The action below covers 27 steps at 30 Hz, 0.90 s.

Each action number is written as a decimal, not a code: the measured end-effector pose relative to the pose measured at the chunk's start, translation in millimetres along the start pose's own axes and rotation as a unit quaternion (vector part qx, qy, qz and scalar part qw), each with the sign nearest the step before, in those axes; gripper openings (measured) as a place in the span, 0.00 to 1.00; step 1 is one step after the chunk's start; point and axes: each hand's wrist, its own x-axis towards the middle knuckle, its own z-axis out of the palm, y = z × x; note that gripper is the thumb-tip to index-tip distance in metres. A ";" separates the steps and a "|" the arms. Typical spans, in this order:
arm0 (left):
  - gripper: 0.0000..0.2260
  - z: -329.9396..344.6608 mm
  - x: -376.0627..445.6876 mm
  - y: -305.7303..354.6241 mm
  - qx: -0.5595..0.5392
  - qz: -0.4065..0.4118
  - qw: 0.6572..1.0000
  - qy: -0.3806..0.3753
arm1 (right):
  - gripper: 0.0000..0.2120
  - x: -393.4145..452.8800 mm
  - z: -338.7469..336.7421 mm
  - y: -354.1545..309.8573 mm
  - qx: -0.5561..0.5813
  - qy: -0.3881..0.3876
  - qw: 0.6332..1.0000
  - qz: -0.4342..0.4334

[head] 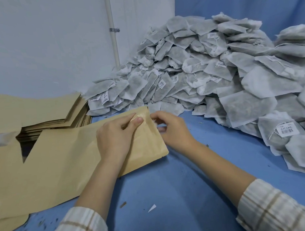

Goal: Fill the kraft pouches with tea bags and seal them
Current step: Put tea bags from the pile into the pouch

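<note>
Kraft pouch (146, 141): flat on the blue table (195, 183), top of the spread of kraft sheets, long axis running from near-left to far-right, mouth at the far-right end, directly under your hands.

Left hand (114, 136): lies on the pouch, thumb and forefinger pinching its upper mouth edge.

Right hand (171, 130): fingers curled at the mouth's right edge, seemingly tucking something white inside; contents unclear.

Tea bags (207, 69): large heap beyond and right, nearer your right hand.

Spare pouches (48, 111): stacked far left.

Open room: bare blue surface near-right of the pouch.
</note>
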 end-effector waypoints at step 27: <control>0.12 -16.6 9.9 -21.4 0.029 -0.016 0.997 0.073 | 0.16 54.0 4.5 59.5 0.149 0.216 0.918 0.297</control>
